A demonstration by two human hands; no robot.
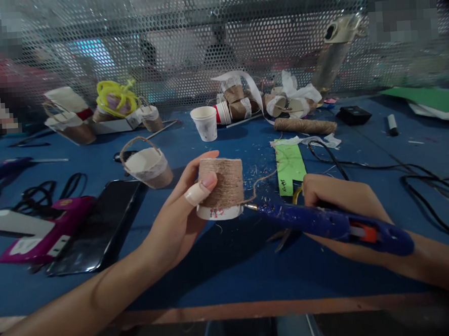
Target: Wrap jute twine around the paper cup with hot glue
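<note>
My left hand [185, 211] is closed round a paper cup [223, 183] wrapped in brown twine, held upside down above the table. A white band of bare cup shows at its lower rim. My left thumb, with a plaster on it, presses against the twine. In my right hand [344, 201] is a blue glue gun [319, 220], its metal tip at the border between the twine and the white rim. A loose strand of twine [263, 178] runs from the cup toward a twine roll [304, 125] at the back. Scissors [281, 238] lie partly hidden beneath the glue gun.
On the blue table [216, 280], a phone [99, 231] and a purple glue gun [49, 229] lie left. A small handled basket [152, 167] and a white cup [205, 123] stand behind. Black cable [384, 163] trails right; perforated metal [187, 48] borders the back.
</note>
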